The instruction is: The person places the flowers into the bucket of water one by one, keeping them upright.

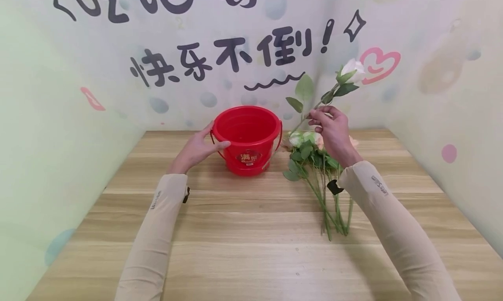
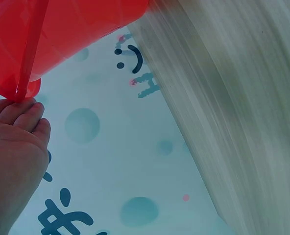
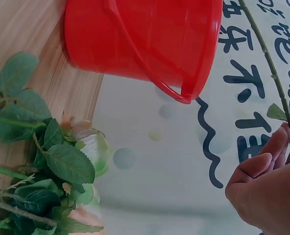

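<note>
A red plastic bucket stands upright at the back of the table. My left hand holds its left side at the rim, thumb along the front and fingers by the handle joint; those fingers meet the rim in the left wrist view. Right of the bucket, my right hand pinches the stem of a white artificial rose between thumb and fingers. The bloom points up and right, and the stem slants down toward the bucket's right side. Below that hand lies a bunch of artificial roses.
The bunch's green stems point toward the front of the wooden table. A printed wall cloth rises right behind the bucket, and pale walls stand at both sides. The bucket's thin red handle hangs down outside.
</note>
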Demonstrator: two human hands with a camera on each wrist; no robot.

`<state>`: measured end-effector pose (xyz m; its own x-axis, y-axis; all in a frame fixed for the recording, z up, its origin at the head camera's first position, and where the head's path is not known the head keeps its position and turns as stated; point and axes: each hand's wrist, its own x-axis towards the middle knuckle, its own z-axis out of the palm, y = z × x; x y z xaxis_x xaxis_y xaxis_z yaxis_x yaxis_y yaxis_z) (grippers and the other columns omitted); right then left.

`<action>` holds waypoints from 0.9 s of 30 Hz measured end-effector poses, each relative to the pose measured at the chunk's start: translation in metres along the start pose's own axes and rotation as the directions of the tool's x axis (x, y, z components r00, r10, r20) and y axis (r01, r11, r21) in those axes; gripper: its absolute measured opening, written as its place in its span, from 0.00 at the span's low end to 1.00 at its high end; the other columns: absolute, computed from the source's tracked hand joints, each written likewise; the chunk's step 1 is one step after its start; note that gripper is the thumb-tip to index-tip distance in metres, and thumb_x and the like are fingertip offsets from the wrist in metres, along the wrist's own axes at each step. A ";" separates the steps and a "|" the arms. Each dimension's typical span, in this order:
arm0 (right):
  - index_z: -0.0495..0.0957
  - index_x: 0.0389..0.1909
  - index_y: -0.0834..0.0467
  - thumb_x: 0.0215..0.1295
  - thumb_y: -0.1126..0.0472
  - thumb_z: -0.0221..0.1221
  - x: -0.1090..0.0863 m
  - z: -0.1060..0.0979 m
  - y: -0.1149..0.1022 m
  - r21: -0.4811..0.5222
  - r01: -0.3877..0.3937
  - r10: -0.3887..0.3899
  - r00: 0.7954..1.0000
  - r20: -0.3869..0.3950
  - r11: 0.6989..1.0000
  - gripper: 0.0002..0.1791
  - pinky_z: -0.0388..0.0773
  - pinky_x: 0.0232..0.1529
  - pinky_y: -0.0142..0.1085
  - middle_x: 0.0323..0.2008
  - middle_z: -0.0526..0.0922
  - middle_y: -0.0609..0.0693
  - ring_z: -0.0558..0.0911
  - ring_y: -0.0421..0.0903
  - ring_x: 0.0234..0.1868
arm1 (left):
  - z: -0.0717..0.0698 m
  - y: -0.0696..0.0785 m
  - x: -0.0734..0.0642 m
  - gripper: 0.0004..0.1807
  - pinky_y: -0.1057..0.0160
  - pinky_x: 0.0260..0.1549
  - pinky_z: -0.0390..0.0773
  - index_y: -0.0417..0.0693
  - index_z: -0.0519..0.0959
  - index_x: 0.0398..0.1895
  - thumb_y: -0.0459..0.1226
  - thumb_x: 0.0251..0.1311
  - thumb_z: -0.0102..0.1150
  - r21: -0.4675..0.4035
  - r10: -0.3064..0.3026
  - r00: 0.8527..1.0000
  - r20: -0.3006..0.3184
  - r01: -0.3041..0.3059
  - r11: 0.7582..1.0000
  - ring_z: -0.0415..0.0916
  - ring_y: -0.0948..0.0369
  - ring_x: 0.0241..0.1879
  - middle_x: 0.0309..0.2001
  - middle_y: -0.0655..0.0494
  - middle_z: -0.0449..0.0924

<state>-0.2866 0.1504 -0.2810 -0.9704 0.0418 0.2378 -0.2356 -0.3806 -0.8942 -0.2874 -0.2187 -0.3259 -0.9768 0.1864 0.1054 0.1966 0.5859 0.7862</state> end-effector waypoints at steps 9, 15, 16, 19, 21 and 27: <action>0.71 0.34 0.61 0.73 0.71 0.58 0.006 0.008 0.001 0.037 0.054 -0.051 0.996 -0.076 0.998 0.08 0.70 0.23 0.26 0.26 0.87 0.49 0.83 0.41 0.27 | 0.000 0.002 -0.001 0.59 0.37 0.61 0.74 0.62 0.53 0.84 0.68 0.52 0.70 0.001 -0.023 1.000 -0.002 0.023 1.000 0.57 0.47 0.75 0.78 0.52 0.61; 0.70 0.33 0.61 0.73 0.72 0.58 0.010 0.012 0.003 0.068 0.070 -0.060 0.990 -0.130 0.995 0.09 0.70 0.22 0.25 0.26 0.88 0.50 0.84 0.41 0.26 | 0.000 0.002 -0.002 0.60 0.37 0.61 0.74 0.60 0.52 0.84 0.67 0.53 0.70 0.004 -0.031 1.000 -0.004 0.031 1.000 0.56 0.47 0.75 0.78 0.52 0.60; 0.70 0.33 0.61 0.73 0.72 0.59 0.010 0.012 0.003 0.069 0.072 -0.062 0.988 -0.141 0.995 0.09 0.70 0.22 0.25 0.26 0.88 0.50 0.84 0.41 0.26 | 0.000 0.002 -0.002 0.60 0.37 0.61 0.74 0.60 0.52 0.85 0.67 0.53 0.70 0.004 -0.031 1.000 -0.005 0.031 1.000 0.56 0.47 0.75 0.78 0.52 0.60; 0.71 0.33 0.60 0.73 0.72 0.59 0.012 0.013 0.004 0.075 0.083 -0.069 0.983 -0.169 0.994 0.09 0.69 0.23 0.25 0.26 0.87 0.50 0.84 0.42 0.27 | 0.000 0.002 -0.002 0.59 0.37 0.61 0.74 0.60 0.52 0.84 0.66 0.53 0.70 0.006 -0.026 1.000 -0.007 0.026 1.000 0.57 0.47 0.75 0.78 0.52 0.60; 0.71 0.33 0.60 0.73 0.71 0.59 0.013 0.013 0.004 0.078 0.092 -0.076 0.980 -0.182 0.993 0.09 0.69 0.23 0.26 0.27 0.87 0.50 0.83 0.43 0.27 | 0.000 0.003 -0.002 0.59 0.37 0.61 0.74 0.60 0.52 0.84 0.66 0.53 0.70 0.007 -0.026 1.000 -0.008 0.026 1.000 0.57 0.47 0.75 0.78 0.52 0.60; 0.72 0.33 0.60 0.73 0.71 0.59 0.016 0.015 0.006 0.091 0.112 -0.091 0.973 -0.214 0.990 0.08 0.67 0.23 0.26 0.27 0.87 0.49 0.83 0.42 0.26 | 0.000 0.002 -0.002 0.59 0.36 0.61 0.73 0.61 0.53 0.84 0.67 0.52 0.70 0.006 -0.028 1.000 -0.007 0.028 1.000 0.56 0.48 0.75 0.78 0.52 0.60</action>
<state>-0.3027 0.1346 -0.2770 -0.9339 0.2729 0.2311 -0.3370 -0.4558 -0.8238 -0.2853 -0.2177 -0.3247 -0.9825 0.1643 0.0880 0.1699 0.5954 0.7853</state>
